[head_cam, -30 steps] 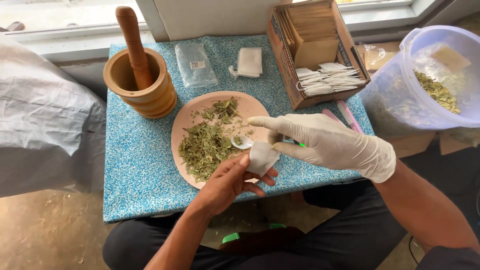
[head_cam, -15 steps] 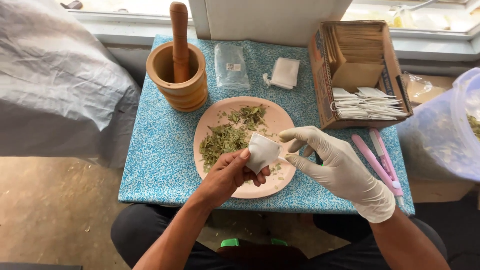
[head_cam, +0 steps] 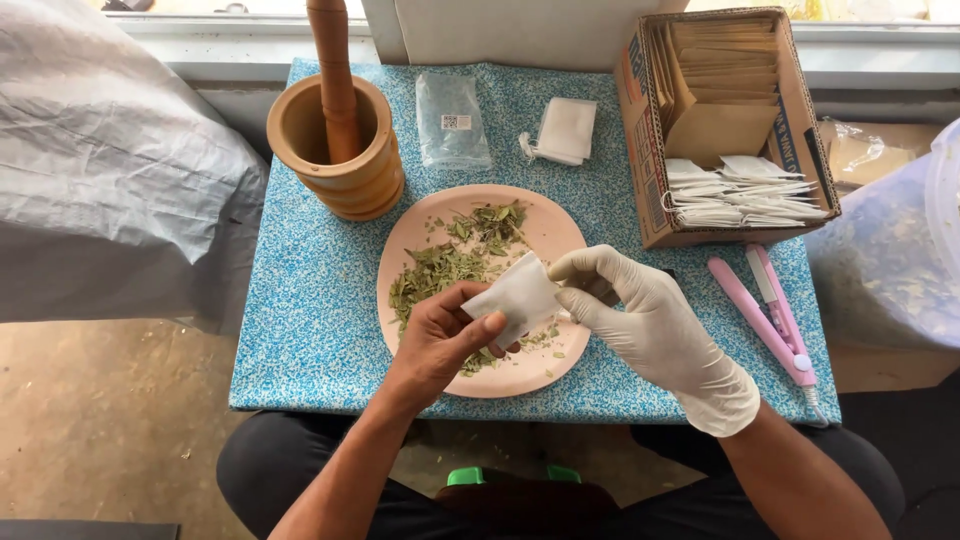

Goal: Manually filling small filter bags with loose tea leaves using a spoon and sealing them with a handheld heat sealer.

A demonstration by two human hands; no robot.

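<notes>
Head view, from above. Far left, a grey crinkled sheet point(head_cam: 100, 170), cut by the frame edge; what lies under it hidden. Next, a round wooden mortar point(head_cam: 340, 150) on the desk point(head_cam: 300, 330), whose cover is blue with fine white speckles. Inside the mortar a smooth wooden pestle point(head_cam: 335, 80), its top cut off by the upper edge. Beside it a flat clear plastic pouch point(head_cam: 452, 120), contents hard to make out, and a small stack of white filter bags point(head_cam: 565, 130).

In the middle, a round pink plate point(head_cam: 545, 235) with dry green crushed leaves point(head_cam: 440, 270); near edge of the plate partly hidden by the hands. Left hand point(head_cam: 440, 340), bare, closed on a small white paper sachet point(head_cam: 520, 295) held just above the plate, thumb on top, fingers under it. Right hand point(head_cam: 650, 320), in a white thin glove, pinching the right edge of the same sachet; fingertips there partly hidden, so the exact grip not clear.

To the right, a brown cardboard box point(head_cam: 640, 130) with tan envelopes and white stringed bags. Near it a pink narrow sealing tool point(head_cam: 765, 310). Far right, a clear plastic bag point(head_cam: 890, 270), cut off, contents blurred.
</notes>
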